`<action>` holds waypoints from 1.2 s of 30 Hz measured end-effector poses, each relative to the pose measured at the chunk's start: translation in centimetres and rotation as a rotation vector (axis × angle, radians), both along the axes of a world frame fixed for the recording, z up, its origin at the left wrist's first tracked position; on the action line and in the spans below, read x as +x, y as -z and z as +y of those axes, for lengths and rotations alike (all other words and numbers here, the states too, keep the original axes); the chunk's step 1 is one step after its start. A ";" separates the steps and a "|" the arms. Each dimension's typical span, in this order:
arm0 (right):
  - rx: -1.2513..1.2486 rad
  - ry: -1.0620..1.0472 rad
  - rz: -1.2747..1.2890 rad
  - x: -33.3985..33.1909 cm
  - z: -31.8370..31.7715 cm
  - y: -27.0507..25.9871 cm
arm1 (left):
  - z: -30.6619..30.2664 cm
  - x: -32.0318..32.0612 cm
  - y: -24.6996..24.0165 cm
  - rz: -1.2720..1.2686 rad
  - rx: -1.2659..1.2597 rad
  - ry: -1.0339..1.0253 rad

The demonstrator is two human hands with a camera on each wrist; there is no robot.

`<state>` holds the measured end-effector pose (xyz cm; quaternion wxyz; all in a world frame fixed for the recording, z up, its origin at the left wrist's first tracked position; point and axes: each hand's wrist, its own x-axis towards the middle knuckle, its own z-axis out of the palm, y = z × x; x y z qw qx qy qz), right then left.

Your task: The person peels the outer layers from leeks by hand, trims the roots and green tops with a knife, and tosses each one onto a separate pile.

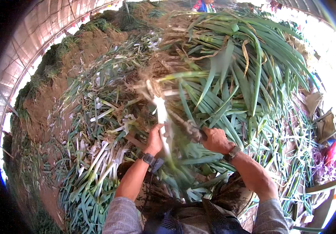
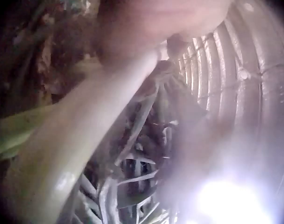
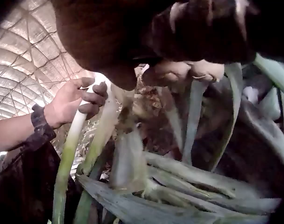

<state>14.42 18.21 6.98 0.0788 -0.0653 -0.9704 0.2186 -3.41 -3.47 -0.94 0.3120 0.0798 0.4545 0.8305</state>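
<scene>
The left hand (image 1: 155, 139) grips the white stalk of a leek (image 1: 161, 113), its roots pointing up and away from the body. In the right wrist view, the left hand's fingers (image 3: 93, 98) curl round the white stalk, and green leaves hang below. The left wrist view shows the pale stalk (image 2: 95, 107) close up under the hand (image 2: 156, 28). To the right, the right hand (image 1: 216, 139) is curled round the dark handle of a tool (image 1: 187, 126), whose far part is blurred near the stalk. The right hand (image 3: 109, 42) looms dark in its own wrist view.
A large heap of untrimmed leeks (image 1: 246, 70) lies ahead and right. Peeled white leeks (image 1: 99, 163) lie at the left, near leaf scraps (image 1: 109, 85). Bare soil (image 1: 45, 105) stretches further left. Another person (image 1: 203, 6) is at the far top; red and purple material (image 1: 328, 158) lies right.
</scene>
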 end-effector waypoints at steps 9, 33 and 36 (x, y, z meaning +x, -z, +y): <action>0.086 -0.123 -0.046 -0.4 -0.9 0.5 | -0.3 0.9 -3.4 -0.106 0.043 0.005; 0.080 -0.148 -0.120 -0.1 -0.5 1.1 | -1.8 -6.7 -3.2 0.005 -0.337 -0.218; 0.088 -0.149 -0.099 -0.3 -0.5 1.2 | -2.0 -6.1 -3.5 0.131 -0.209 -0.179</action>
